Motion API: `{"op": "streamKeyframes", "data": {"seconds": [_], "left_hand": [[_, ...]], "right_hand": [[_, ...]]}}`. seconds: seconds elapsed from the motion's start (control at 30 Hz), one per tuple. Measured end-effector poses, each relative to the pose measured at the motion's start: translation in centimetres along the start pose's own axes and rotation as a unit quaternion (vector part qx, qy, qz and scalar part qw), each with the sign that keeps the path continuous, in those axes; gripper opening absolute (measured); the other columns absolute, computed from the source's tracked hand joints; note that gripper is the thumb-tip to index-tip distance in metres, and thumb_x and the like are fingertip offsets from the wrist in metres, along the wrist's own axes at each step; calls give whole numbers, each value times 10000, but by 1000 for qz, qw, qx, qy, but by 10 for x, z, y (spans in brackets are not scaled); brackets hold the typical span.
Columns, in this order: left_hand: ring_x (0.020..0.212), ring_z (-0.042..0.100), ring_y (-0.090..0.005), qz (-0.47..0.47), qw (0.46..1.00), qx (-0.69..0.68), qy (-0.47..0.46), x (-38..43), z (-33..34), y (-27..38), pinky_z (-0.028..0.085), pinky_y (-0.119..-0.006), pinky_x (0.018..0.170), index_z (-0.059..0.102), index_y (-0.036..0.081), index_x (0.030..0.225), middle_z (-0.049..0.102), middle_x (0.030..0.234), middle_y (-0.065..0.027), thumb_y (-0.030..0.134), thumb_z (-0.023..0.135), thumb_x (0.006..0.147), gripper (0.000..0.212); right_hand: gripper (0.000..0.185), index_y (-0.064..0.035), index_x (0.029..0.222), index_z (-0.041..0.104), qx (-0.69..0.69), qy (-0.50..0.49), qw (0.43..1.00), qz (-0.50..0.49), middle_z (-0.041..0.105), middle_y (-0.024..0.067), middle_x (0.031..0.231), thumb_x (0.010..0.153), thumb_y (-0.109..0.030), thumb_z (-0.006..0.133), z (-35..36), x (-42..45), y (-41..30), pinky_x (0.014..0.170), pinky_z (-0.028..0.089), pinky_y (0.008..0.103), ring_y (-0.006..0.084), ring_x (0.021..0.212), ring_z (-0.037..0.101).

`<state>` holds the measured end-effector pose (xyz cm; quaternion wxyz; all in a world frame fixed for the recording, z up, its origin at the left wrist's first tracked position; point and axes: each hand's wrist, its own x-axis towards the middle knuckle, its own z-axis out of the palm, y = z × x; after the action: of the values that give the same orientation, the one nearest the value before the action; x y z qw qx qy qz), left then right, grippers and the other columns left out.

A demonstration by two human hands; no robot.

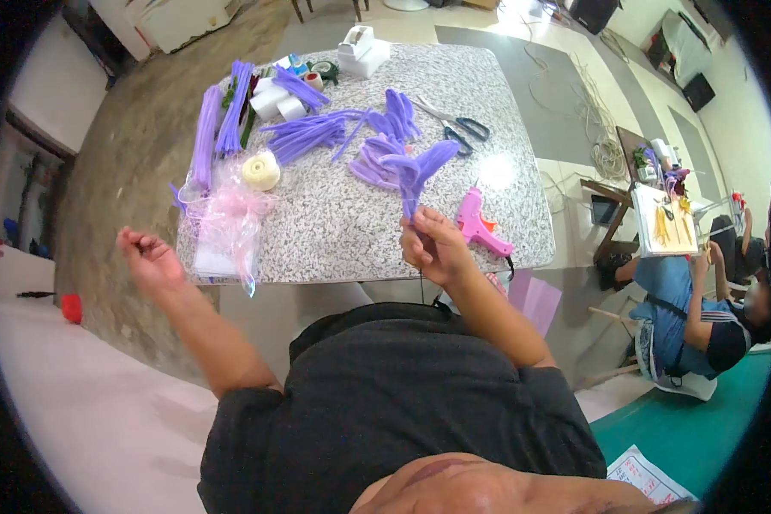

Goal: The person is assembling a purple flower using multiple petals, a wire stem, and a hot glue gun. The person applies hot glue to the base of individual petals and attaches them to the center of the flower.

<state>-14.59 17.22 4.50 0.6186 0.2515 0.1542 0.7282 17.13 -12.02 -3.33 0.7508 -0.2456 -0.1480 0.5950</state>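
Observation:
My right hand (434,247) grips the base of a purple pipe-cleaner flower (417,168), its looped petals spreading upward over the table. My left hand (153,262) is raised off the table's left edge, fingers curled and slightly blurred; whether something thin is pinched in it does not show. Looped purple petals (369,164) lie just behind the held flower, and more loops (395,115) lie farther back. Right of my right hand rests a pink hot glue gun (478,225). Beyond it are scissors (456,125) with dark handles, blades apart.
The speckled table (334,238) holds purple pipe-cleaner bundles (311,135), a cream ribbon roll (261,171), clear pinkish plastic wrap (234,209), white rolls (276,103) and a white tape dispenser (364,54). At right, a seated person (687,315) works beside another table (665,221).

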Motion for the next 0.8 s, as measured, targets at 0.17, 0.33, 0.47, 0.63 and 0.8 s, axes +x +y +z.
{"op": "streamKeyframes", "data": {"seconds": [0.17, 0.33, 0.47, 0.63, 0.8], "left_hand": [[558, 436, -58, -1, 988, 93, -124, -32, 21, 39, 417, -180, 480, 562, 52, 884, 528, 801, -5, 145, 616, 848, 113], [507, 358, -48, 13, 925, 140, -352, -85, 61, 40, 286, -186, 401, 455, 80, 762, 439, 734, -16, 206, 613, 854, 222], [462, 313, -72, -5, 911, 177, -372, -138, 86, 1, 257, -210, 402, 385, 85, 716, 405, 681, -12, 269, 614, 846, 322], [474, 390, -118, -26, 758, 185, -625, -172, 103, -29, 257, -253, 415, 419, 73, 698, 430, 610, -28, 269, 583, 861, 303], [549, 552, -169, -129, 766, 326, -538, -185, 90, -73, 431, -274, 512, 536, 23, 788, 552, 653, -71, 130, 569, 864, 135]], "right_hand": [[213, -28, 931, 547, -80, 10, 996, 26, 494, 36, 582, 910, -229, 480, -2, 2, 2, 402, 266, 208, 72, 412, 346], [232, -9, 933, 546, -135, 27, 990, 41, 501, 37, 607, 909, -226, 467, 10, 5, 4, 400, 275, 201, 72, 417, 349], [229, 0, 910, 548, -150, 55, 986, 41, 505, 40, 628, 907, -211, 458, 12, 7, 11, 402, 280, 199, 72, 429, 354], [208, -12, 924, 562, -227, 43, 972, 36, 495, 17, 635, 895, -201, 480, 4, 9, 20, 403, 276, 202, 61, 451, 363], [187, -8, 955, 561, -233, 94, 968, 11, 519, 14, 667, 885, -174, 510, 15, 5, 21, 413, 302, 204, 62, 473, 410]]}}
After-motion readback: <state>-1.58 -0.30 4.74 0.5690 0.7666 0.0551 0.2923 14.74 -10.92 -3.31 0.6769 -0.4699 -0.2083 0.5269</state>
